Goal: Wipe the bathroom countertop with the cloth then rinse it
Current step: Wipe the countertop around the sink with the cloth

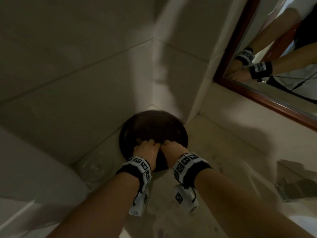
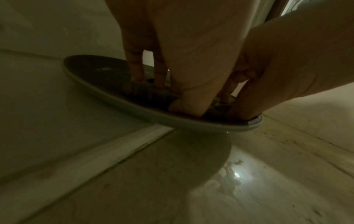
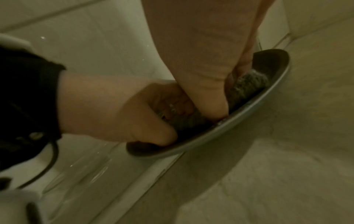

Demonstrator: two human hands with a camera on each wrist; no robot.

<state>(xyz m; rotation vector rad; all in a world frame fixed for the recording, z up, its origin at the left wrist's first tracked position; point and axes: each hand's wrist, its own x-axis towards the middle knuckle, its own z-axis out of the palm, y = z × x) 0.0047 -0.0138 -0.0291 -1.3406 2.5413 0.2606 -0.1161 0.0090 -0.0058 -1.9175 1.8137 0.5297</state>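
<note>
A grey cloth (image 3: 247,84) lies bunched in a dark shallow dish (image 1: 154,124) that sits on the desk (image 1: 223,152), pushed into the wall corner at about 12 o'clock from the person. Both hands are pressed down into the dish side by side: the left hand (image 1: 145,152) at 9 o'clock of the pair, the right hand (image 1: 173,152) at 3 o'clock. In the wrist views the fingers (image 2: 138,72) of the left hand are seen curled into the cloth, and the right hand's fingers are likewise closed round a fold of it, so the cloth is held by both hands; how tightly cannot be told. The step in hand is judged to be gathering or wringing the cloth in the dish. It is best done with the cloth kept low inside the rim, so that any water is caught there and not spilled onto the desk. The dish overhangs the desk's edge at about 9 o'clock, above a clear glass bowl (image 1: 92,167), so downward pressure should be kept toward the dish's middle lest it tip. The two grips should be turned against each other evenly, the cloth being lifted only once it is firmly held. A framed mirror (image 1: 267,93) hangs at 2 o'clock, well apart.
</note>
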